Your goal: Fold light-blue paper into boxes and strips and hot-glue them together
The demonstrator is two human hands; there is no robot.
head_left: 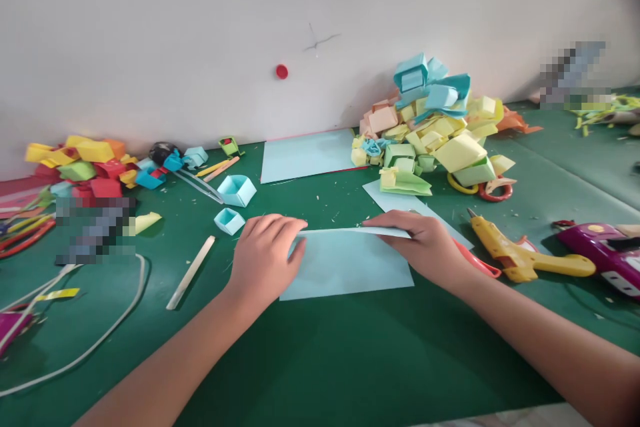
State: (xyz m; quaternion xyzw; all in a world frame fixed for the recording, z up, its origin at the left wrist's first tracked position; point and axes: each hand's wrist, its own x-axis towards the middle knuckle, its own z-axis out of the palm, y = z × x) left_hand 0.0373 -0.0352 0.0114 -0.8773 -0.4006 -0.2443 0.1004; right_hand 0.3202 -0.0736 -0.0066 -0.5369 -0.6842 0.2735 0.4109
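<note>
A light blue sheet of paper lies in front of me, its far edge bent up along a fold. My left hand grips the left end of that raised edge between thumb and fingers. At the opposite end, my right hand has the folded edge pinched, with some fingers behind the paper. Beyond my left hand stand two small open blue paper boxes, a larger box and a smaller box. Another blue sheet lies partly behind my right hand.
On the green table, a wooden stick and a white cable lie left. A yellow glue gun and a purple tool are right. Piles of folded paper pieces and more blue paper sit by the wall.
</note>
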